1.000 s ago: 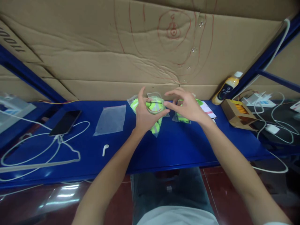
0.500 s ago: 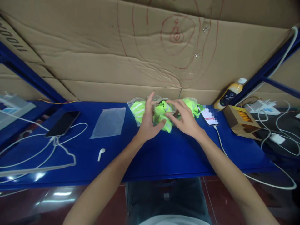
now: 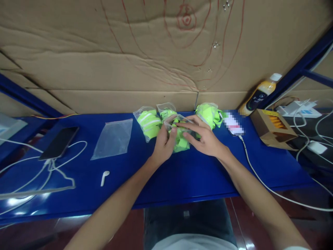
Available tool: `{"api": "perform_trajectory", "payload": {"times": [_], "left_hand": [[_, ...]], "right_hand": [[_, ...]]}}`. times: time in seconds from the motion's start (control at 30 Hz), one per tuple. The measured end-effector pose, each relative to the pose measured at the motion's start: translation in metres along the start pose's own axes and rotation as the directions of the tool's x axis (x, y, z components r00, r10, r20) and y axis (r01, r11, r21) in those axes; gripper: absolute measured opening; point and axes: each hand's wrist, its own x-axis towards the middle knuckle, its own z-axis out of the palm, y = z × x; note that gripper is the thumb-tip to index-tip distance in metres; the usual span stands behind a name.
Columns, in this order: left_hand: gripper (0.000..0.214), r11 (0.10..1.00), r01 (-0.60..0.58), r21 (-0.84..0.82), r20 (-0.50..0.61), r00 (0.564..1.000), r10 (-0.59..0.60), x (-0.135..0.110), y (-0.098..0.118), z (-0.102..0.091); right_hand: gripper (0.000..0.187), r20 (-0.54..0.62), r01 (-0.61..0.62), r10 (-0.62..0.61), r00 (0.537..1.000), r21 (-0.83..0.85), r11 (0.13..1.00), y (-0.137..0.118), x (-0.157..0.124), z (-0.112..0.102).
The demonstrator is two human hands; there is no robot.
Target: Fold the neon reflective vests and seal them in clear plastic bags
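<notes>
In the head view, a clear plastic bag (image 3: 182, 146) holding folded neon-yellow fabric with a pale strip stands between my hands, its mouth facing up. My left hand (image 3: 164, 144) is closed on the bag's left side, thumb over the rim. My right hand (image 3: 206, 137) has its forefinger over the bag's mouth and its thumb at the front, with the bag's right edge between them. Behind my left hand are a striped neon-yellow bundle in a bag (image 3: 149, 123) and another bagged bundle (image 3: 167, 113). A further bagged bundle (image 3: 208, 114) sits behind my right hand.
A flat transparent bag (image 3: 113, 139) and a white earbud (image 3: 104, 177) lie to the left, near a black phone (image 3: 59, 142) with white cables. At right are a lit phone (image 3: 234, 126), a juice bottle (image 3: 260, 95) and an open cardboard box (image 3: 270, 130). Cardboard (image 3: 104, 69) backs the blue table (image 3: 182, 184).
Both hands have come down onto the bag. My left hand, spread beside it before, now grips its side. The camera view has tilted downward and shifted slightly.
</notes>
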Motion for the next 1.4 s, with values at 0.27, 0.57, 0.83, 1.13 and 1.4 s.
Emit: {"api": "perform_trajectory", "payload": {"times": [0.27, 0.57, 0.83, 1.13, 1.4], "left_hand": [[0.040, 0.999, 0.041, -0.034, -0.007, 0.999, -0.041, 0.005, 0.001, -0.003], [0.031, 0.879, 0.191, -0.437, 0.001, 0.977, -0.212, 0.013, -0.003, -0.005], [0.017, 0.796, 0.150, -0.586, -0.073, 0.969, -0.236, 0.014, 0.003, -0.002], [0.018, 0.799, 0.123, -0.589, -0.066, 0.978, -0.199, 0.017, 0.017, -0.006], [0.019, 0.836, 0.091, -0.541, -0.123, 0.975, -0.185, 0.013, 0.009, -0.002]], "right_hand": [[0.028, -0.047, -0.045, 0.044, 0.998, -0.014, 0.999, 0.005, -0.002, 0.002], [0.027, -0.351, -0.178, 0.227, 0.909, 0.166, 0.970, 0.012, -0.002, -0.010], [0.045, -0.446, -0.116, 0.355, 0.821, 0.479, 0.870, 0.022, 0.002, 0.008], [0.036, -0.279, -0.163, 0.368, 0.887, 0.557, 0.815, 0.020, -0.001, 0.008], [0.039, -0.408, -0.169, 0.450, 0.795, 0.563, 0.809, 0.023, 0.002, 0.024]]}}
